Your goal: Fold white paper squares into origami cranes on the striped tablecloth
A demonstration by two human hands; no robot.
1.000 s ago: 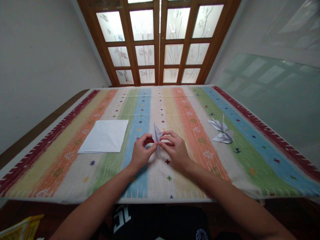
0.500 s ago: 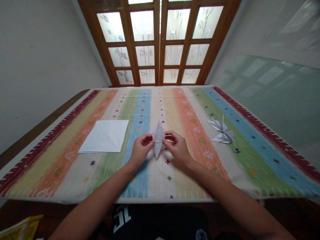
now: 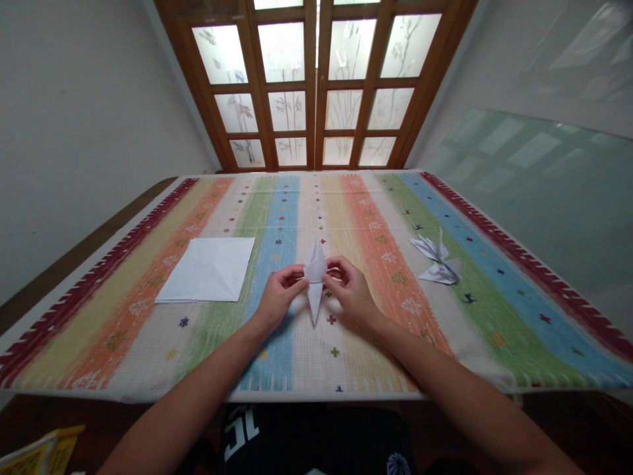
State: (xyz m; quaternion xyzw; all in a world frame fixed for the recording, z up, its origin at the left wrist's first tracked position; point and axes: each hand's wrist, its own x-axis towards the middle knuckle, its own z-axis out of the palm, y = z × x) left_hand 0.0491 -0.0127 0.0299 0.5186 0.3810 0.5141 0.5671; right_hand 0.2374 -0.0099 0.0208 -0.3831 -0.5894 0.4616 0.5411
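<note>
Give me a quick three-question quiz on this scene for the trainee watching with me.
1. True or false: the left hand and the right hand both hold the folded white paper piece.
2. Which hand is nearer the flat white paper square on the striped tablecloth?
3. What lies on the cloth to the right of the right hand?
A) A pair of scissors
B) A folded paper figure
C) A glass of water

Key: 1 true; 2 left hand; 3 B.
</note>
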